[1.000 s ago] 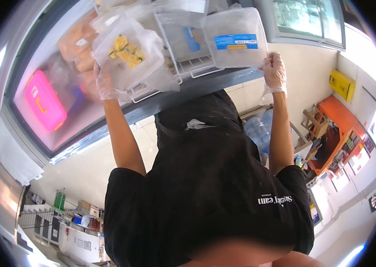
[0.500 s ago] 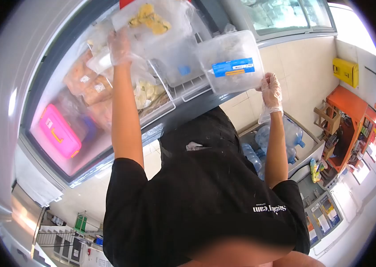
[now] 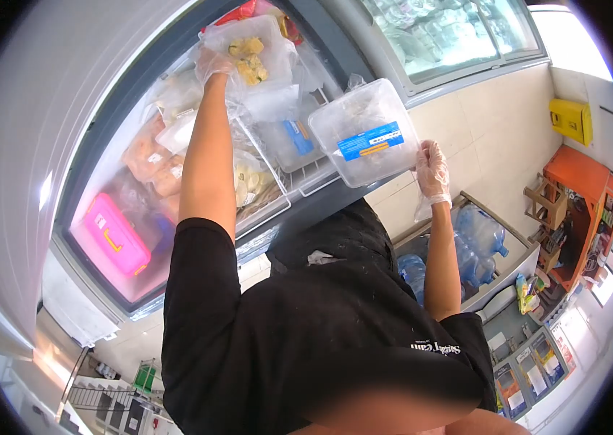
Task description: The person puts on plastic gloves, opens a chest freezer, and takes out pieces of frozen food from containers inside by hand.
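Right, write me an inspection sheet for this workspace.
Surface: freezer standing open.
Job's things: tub with yellow food; labelled plastic, lid or box unclear.
Clutter: pink box and orange packs inside the freezer; wire basket.
Hands: both gloved; left hand grips the tub's edge, right hand pinches the labelled plastic's corner.
Cables: nothing seen.
Surroundings: blue bottles, yellow wall box, tiled floor.
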A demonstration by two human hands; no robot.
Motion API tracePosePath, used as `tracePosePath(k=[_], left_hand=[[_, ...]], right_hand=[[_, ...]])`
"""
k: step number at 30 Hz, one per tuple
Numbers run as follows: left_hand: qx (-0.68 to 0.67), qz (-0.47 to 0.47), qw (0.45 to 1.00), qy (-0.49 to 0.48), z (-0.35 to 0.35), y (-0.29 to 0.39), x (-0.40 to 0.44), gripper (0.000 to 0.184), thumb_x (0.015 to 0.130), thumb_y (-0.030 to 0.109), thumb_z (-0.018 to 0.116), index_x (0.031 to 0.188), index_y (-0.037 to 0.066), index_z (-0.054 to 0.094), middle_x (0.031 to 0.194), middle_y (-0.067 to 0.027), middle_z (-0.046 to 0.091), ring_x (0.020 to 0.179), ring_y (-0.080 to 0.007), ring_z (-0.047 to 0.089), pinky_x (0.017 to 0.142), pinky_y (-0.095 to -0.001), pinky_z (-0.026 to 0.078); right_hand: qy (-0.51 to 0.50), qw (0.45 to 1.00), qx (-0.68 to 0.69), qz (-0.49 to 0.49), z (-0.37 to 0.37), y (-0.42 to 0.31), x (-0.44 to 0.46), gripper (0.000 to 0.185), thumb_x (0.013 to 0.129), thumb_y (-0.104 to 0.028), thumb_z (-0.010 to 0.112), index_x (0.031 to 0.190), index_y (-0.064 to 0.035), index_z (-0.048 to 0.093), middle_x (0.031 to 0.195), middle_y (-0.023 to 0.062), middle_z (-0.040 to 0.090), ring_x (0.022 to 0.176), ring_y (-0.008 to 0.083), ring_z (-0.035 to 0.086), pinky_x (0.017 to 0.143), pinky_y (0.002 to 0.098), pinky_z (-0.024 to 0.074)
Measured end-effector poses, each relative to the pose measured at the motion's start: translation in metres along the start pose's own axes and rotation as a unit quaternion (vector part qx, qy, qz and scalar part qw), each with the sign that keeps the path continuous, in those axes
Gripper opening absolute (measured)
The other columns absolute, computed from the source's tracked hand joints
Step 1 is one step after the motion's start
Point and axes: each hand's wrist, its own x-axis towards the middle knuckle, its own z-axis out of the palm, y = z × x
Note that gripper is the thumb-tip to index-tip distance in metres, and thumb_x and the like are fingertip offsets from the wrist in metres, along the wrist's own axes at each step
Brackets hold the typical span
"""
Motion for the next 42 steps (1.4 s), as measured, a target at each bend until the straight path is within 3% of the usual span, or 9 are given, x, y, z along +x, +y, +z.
tracePosePath(k=[6, 13, 15, 17, 25, 28, 31, 36, 42], left_hand=[[0.066, 0.131, 0.989, 0.035, 0.005, -0.145, 0.003, 0.045, 0.082, 0.03, 0.064, 0.121, 0.007, 0.057, 0.106, -0.0164, 0.068, 0.104, -0.0325, 0.063, 0.09, -0.047, 0.049], [0.27, 0.063, 0.96, 0.038, -0.049, -0.237, -0.014, 0.037, 0.09, 0.036, 0.05, 0.112, 0.009, 0.064, 0.11, -0.013, 0.067, 0.106, -0.0302, 0.06, 0.095, -0.0467, 0.042], [0.242, 0.072, 0.967, 0.021, -0.025, -0.25, -0.004, 0.038, 0.092, 0.037, 0.046, 0.109, 0.01, 0.066, 0.111, -0.012, 0.067, 0.107, -0.0295, 0.06, 0.097, -0.0467, 0.04], [0.004, 0.017, 0.999, 0.036, 0.013, -0.281, 0.012, 0.045, 0.09, 0.042, 0.048, 0.113, 0.008, 0.064, 0.114, -0.0129, 0.066, 0.112, -0.0335, 0.057, 0.1, -0.0446, 0.04], [-0.11, 0.106, 0.953, 0.261, -0.042, -0.146, -0.133, 0.051, 0.089, 0.044, 0.058, 0.12, 0.004, 0.058, 0.114, -0.0137, 0.062, 0.108, -0.0277, 0.057, 0.093, -0.0406, 0.045], [-0.27, 0.189, 0.939, 0.095, -0.03, -0.063, -0.221, 0.051, 0.093, 0.041, 0.058, 0.124, 0.001, 0.055, 0.115, -0.0144, 0.059, 0.107, -0.0264, 0.056, 0.094, -0.0396, 0.045], [-0.453, 0.038, 0.852, -0.26, 0.004, 0.007, -0.281, 0.059, 0.093, 0.042, 0.06, 0.134, 0.001, 0.048, 0.121, -0.0182, 0.057, 0.114, -0.0286, 0.053, 0.102, -0.0408, 0.038], [-0.511, 0.17, 0.841, -0.05, 0.074, 0.04, -0.307, 0.058, 0.092, 0.037, 0.062, 0.136, 0.003, 0.046, 0.118, -0.0162, 0.057, 0.107, -0.0242, 0.054, 0.095, -0.0373, 0.042], [-0.579, 0.067, 0.793, -0.175, 0.059, 0.044, -0.285, 0.045, 0.088, 0.023, 0.066, 0.127, 0.004, 0.053, 0.088, -0.0041, 0.055, 0.077, -0.0149, 0.051, 0.074, -0.0324, 0.046]], right_hand=[[-0.014, 1.0, 0.024, 0.002, -0.001, 0.007, 0.005, 0.013, 0.096, -0.01, 0.052, 0.107, -0.0051, 0.056, 0.079, 0.0063, 0.058, 0.067, 0.0147, 0.06, 0.062, 0.0315, 0.0508], [-0.024, 0.999, 0.033, 0.006, 0.0, 0.008, 0.009, 0.011, 0.097, -0.01, 0.05, 0.104, -0.0043, 0.056, 0.079, 0.005, 0.058, 0.066, 0.0133, 0.058, 0.062, 0.0302, 0.0502], [-0.023, 1.0, 0.012, 0.003, 0.0, 0.005, 0.008, 0.012, 0.097, -0.01, 0.051, 0.105, -0.0042, 0.056, 0.079, 0.0051, 0.058, 0.066, 0.0135, 0.058, 0.062, 0.0301, 0.0498], [-0.014, 1.0, -0.021, 0.006, -0.002, 0.001, 0.006, 0.014, 0.096, -0.011, 0.052, 0.107, -0.0042, 0.056, 0.078, 0.0055, 0.058, 0.066, 0.014, 0.057, 0.062, 0.0304, 0.0498], [0.009, 1.0, -0.001, -0.006, 0.006, 0.02, 0.009, 0.015, 0.096, -0.014, 0.054, 0.106, -0.0031, 0.056, 0.078, 0.0051, 0.06, 0.063, 0.0123, 0.059, 0.058, 0.0283, 0.0522], [0.028, 0.999, 0.017, 0.012, 0.007, 0.015, 0.001, 0.017, 0.096, -0.015, 0.054, 0.108, -0.003, 0.056, 0.079, 0.0064, 0.06, 0.062, 0.0126, 0.059, 0.058, 0.0285, 0.051], [0.027, 0.997, 0.053, 0.05, 0.007, 0.001, -0.003, 0.018, 0.095, -0.015, 0.053, 0.108, -0.0028, 0.056, 0.074, 0.006, 0.061, 0.062, 0.0129, 0.059, 0.059, 0.0297, 0.0495], [-0.009, 0.996, 0.075, 0.041, -0.001, 0.023, 0.001, 0.015, 0.096, -0.014, 0.053, 0.106, -0.0038, 0.055, 0.072, 0.0045, 0.058, 0.062, 0.0128, 0.061, 0.06, 0.0298, 0.0501], [-0.001, 1.0, 0.016, 0.022, -0.015, -0.01, 0.002, 0.012, 0.096, -0.011, 0.051, 0.105, -0.0049, 0.055, 0.073, 0.006, 0.059, 0.06, 0.0153, 0.061, 0.058, 0.0305, 0.0504]])
